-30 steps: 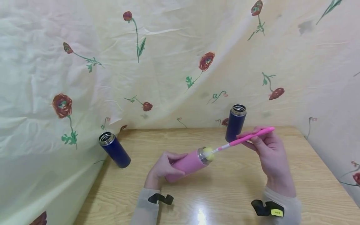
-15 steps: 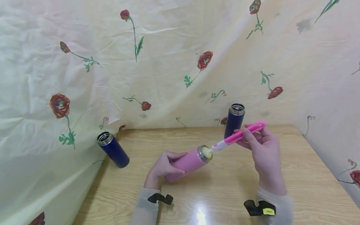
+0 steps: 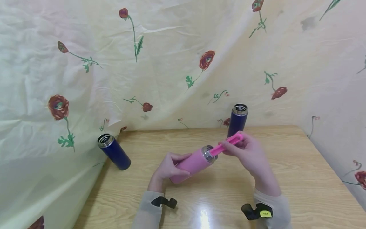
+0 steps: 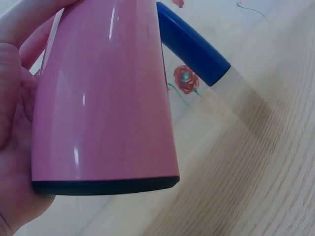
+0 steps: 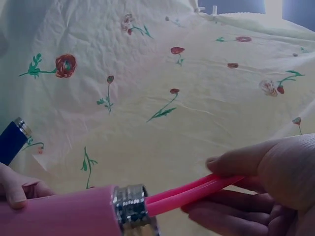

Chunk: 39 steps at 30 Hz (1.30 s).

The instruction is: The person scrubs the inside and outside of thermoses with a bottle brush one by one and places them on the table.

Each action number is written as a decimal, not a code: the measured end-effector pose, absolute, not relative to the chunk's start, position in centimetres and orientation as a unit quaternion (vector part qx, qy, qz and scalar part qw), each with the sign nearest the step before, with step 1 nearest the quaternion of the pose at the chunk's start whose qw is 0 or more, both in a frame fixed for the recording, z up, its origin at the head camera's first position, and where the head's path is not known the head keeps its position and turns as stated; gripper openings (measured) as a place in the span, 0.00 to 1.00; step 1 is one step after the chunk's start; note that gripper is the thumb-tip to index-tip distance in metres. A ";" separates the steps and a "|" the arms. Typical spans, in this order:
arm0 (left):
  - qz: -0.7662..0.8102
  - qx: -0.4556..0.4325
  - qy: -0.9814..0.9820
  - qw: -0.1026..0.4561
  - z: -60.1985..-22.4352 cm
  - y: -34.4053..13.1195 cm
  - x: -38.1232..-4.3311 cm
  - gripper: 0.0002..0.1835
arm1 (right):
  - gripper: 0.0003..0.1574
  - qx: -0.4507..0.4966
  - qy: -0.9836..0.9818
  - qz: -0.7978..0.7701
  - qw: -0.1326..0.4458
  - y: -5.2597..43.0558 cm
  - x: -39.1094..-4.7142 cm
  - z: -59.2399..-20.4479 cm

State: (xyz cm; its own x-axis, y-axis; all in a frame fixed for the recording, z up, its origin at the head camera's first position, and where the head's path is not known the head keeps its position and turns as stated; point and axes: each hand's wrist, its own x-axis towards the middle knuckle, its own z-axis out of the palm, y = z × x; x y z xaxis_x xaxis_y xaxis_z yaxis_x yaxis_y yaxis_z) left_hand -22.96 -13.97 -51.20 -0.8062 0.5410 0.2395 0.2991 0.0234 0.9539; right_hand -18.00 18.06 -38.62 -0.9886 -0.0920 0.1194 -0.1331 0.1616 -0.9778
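Note:
My left hand (image 3: 168, 168) grips a pink thermos bottle (image 3: 193, 166), tilted with its steel mouth up to the right. In the left wrist view the pink bottle (image 4: 103, 108) shows its dark base, apart from the table. With thumb and fingers my right hand (image 3: 248, 151) pinches the bright pink handle of a bottle brush (image 3: 228, 143). From the right wrist view, the brush (image 5: 187, 194) runs through the metal neck into the bottle; its head is hidden inside.
One dark blue bottle (image 3: 115, 154) without a lid stands on the wooden table (image 3: 143, 206) at the left. Another blue bottle (image 3: 238, 120) stands at the back right, partly behind my right hand. A flowered cloth (image 3: 171, 63) hangs behind and along the sides.
The right hand has moved left and pushed the brush deep into the pink bottle; its yellow sponge head, earlier at the mouth, is now out of sight. The left hand has stayed nearly still.

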 end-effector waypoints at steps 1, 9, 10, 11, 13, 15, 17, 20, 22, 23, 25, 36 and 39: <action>0.634 0.297 0.707 0.095 -51.2 -13.9 -23.0 0.37 | 0.21 0.079 -0.767 0.637 0.009 18.0 -18.0 -38.6; 0.629 0.301 0.711 0.093 -51.1 -13.7 -22.9 0.37 | 0.15 0.096 -0.738 0.667 0.029 18.1 -18.3 -38.8; 0.629 0.300 0.711 0.094 -51.0 -13.7 -22.9 0.37 | 0.14 0.097 -0.728 0.677 0.043 18.1 -18.4 -38.8; 0.629 0.298 0.712 0.094 -51.0 -13.7 -22.9 0.38 | 0.13 0.096 -0.714 0.691 0.060 18.2 -18.4 -38.8; 0.627 0.293 0.716 0.095 -51.0 -13.8 -22.9 0.38 | 0.11 0.091 -0.680 0.720 0.100 18.6 -18.6 -38.8; 0.625 0.285 0.720 0.098 -50.9 -13.9 -23.0 0.38 | 0.10 0.084 -0.650 0.742 0.140 19.0 -18.5 -38.7; 0.624 0.279 0.723 0.099 -50.9 -14.0 -23.0 0.38 | 0.11 0.076 -0.618 0.764 0.167 19.4 -18.3 -38.6; 0.623 0.281 0.723 0.100 -50.7 -14.1 -22.9 0.38 | 0.13 0.057 -0.589 0.780 0.203 20.0 -17.9 -38.4; 0.621 0.286 0.723 0.100 -50.6 -14.1 -22.8 0.38 | 0.14 0.046 -0.560 0.797 0.223 20.3 -17.7 -38.2; 0.620 0.288 0.723 0.099 -50.5 -14.1 -22.7 0.38 | 0.14 0.040 -0.544 0.805 0.233 20.5 -17.7 -38.2; 0.618 0.289 0.724 0.099 -50.4 -14.1 -22.7 0.38 | 0.15 0.026 -0.523 0.814 0.252 20.7 -17.6 -38.0; 0.610 0.287 0.732 0.095 -50.5 -14.6 -22.9 0.38 | 0.20 -0.010 -0.449 0.845 0.290 21.7 -17.3 -37.6; 0.610 0.285 0.733 0.093 -50.5 -14.8 -22.8 0.38 | 0.22 -0.005 -0.433 0.848 0.305 22.0 -17.1 -37.6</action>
State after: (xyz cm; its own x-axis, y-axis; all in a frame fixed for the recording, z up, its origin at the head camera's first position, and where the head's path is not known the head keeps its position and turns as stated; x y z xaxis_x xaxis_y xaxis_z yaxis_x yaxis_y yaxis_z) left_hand -22.83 -14.83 -50.49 -0.8197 0.5324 0.2112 0.3042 0.0922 0.9481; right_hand -17.13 21.96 -37.59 -0.8140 0.5212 0.2563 -0.5134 -0.4393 -0.7372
